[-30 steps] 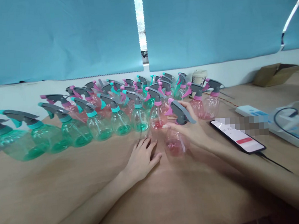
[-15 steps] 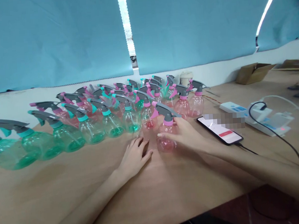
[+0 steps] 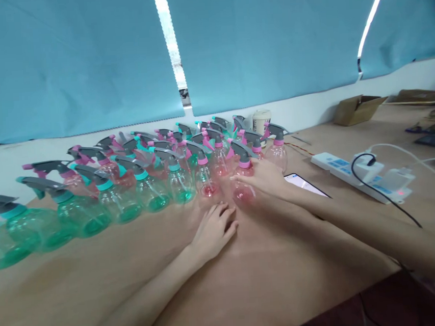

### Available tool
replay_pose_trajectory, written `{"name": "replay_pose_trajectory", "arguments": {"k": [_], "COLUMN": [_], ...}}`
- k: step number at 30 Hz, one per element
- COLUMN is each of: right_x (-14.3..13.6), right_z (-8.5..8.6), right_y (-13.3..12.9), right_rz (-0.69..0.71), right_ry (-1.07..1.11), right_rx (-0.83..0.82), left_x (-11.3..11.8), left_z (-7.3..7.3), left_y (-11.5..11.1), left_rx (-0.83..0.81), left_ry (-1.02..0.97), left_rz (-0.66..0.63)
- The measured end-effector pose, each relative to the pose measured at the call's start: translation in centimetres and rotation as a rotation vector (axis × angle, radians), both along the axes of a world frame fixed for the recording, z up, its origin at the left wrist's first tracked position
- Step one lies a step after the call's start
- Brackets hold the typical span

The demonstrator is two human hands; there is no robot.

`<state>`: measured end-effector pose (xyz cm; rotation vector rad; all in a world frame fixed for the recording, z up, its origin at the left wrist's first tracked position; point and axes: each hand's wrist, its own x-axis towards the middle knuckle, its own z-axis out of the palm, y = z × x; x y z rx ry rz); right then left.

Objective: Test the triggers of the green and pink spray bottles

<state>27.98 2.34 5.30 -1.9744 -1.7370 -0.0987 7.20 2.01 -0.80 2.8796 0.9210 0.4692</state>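
My right hand (image 3: 260, 176) is wrapped round the body of a pink spray bottle (image 3: 243, 188) with a grey and pink trigger head. That bottle stands upright on the wooden table (image 3: 225, 285), just right of another pink bottle (image 3: 205, 179). Resting on the tabletop, my left hand (image 3: 216, 230) has its fingers apart and holds nothing. Several green bottles, among them one with a teal collar (image 3: 181, 182), form the front row to the left. More pink and green bottles stand behind them.
A phone (image 3: 303, 185) lies partly behind my right forearm. Farther right are a white power strip (image 3: 351, 174) with plugs and cables, and an open cardboard box (image 3: 359, 110). A paper cup (image 3: 261, 123) stands at the back.
The pink bottle in my right hand has moved back, closer to the other bottles. My left hand has shifted right relative to the bottles. The camera view has turned slightly right.
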Motion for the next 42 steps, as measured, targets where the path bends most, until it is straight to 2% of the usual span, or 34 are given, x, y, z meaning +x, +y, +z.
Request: {"name": "replay_pose_trajectory", "arguments": {"k": [6, 17, 27, 30, 34, 38, 42], "right_x": [-1.0, -1.0, -1.3, -1.2, -0.1, 2.7, 5.7], "right_z": [-0.1, -0.2, -0.9, -1.0, -0.5, 0.3, 0.4], "right_y": [2.2, 4.8, 6.0, 5.5, 3.1, 0.4, -0.6], "right_rz": [0.120, 0.107, 0.108, 0.122, 0.154, 0.187, 0.079], "right_ry": [0.063, 0.077, 0.138, 0.177, 0.196, 0.219, 0.200], "right_rx": [0.106, 0.106, 0.133, 0.142, 0.173, 0.200, 0.235], "left_x": [0.6, 0.7, 1.1, 1.1, 1.2, 2.2, 4.1], "left_z": [0.1, 0.0, 0.0, 0.0, 0.1, 0.1, -0.1], "left_y": [0.5, 1.2, 2.0, 2.0, 2.0, 1.8, 1.7], "left_rx": [-0.013, -0.040, -0.040, -0.039, -0.031, -0.020, -0.020], "left_ry": [-0.017, -0.031, -0.023, -0.018, -0.010, -0.009, -0.020], "left_rz": [-0.034, -0.076, -0.077, -0.072, -0.063, -0.065, -0.075]}}
